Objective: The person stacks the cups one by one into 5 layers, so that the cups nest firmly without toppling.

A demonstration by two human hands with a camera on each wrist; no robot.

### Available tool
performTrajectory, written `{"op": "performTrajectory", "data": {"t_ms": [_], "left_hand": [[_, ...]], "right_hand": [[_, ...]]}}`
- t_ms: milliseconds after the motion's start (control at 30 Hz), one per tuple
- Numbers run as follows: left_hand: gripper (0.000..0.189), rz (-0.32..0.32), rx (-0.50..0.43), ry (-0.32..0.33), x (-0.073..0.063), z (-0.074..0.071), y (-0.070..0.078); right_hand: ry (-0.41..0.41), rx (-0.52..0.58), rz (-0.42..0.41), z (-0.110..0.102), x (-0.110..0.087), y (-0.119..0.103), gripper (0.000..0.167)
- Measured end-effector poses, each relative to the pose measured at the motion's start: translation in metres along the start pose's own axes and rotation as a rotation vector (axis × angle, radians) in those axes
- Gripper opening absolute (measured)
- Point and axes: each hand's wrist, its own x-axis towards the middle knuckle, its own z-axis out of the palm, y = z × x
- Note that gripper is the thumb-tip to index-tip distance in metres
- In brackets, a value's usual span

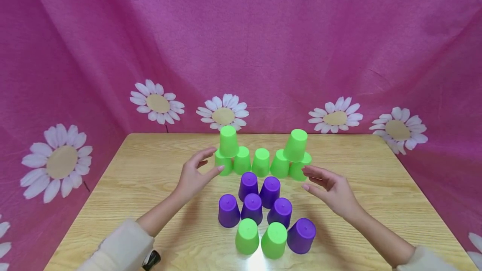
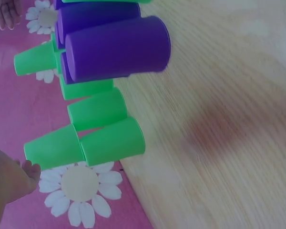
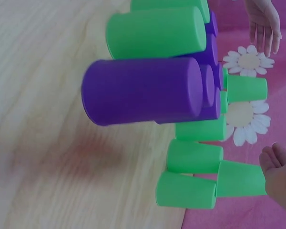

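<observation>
— Nearest us, what's standing on the wooden tabletop (image 1: 132, 170)?

— Two upturned green plastic cups (image 1: 260, 239) side by side, a purple plastic cup (image 1: 301, 235) just right of them, and five more purple cups (image 1: 256, 200) clustered behind.

— And the hands?

— Both hover past that cluster, fingers relaxed, holding nothing. Her left hand (image 1: 196, 175) is just beside the left end of the far green cup row (image 1: 260, 162); her right hand (image 1: 329, 187) is near its right end.

— Anything stacked?

— Yes, one green cup (image 1: 228, 141) sits atop the row's left end, another, slightly tilted (image 1: 295, 144), atop the right. Behind hangs a pink daisy-print cloth (image 1: 263, 53).
</observation>
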Motion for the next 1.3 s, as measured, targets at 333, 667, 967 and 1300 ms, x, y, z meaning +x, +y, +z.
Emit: {"op": "performTrajectory", "data": {"t_ms": [333, 667, 967, 1300], "left_hand": [[0.048, -0.002, -0.026, -0.056, -0.023, 0.007, 0.003], [0.046, -0.047, -0.035, -0.101, -0.044, 0.01, -0.001], [0.043, -0.086, -0.098, -0.192, -0.068, 0.015, -0.001], [0.041, -0.002, -0.091, -0.234, -0.092, 0.025, -0.006]], "right_hand": [[-0.071, 0.125, -0.079, 0.017, -0.022, -0.002, 0.04], [-0.168, 0.108, -0.055, 0.037, -0.045, 0.0, 0.04], [-0.15, 0.126, -0.067, 0.053, -0.065, 0.0, 0.041], [-0.106, 0.105, -0.114, 0.068, -0.078, 0.003, 0.046]]}}
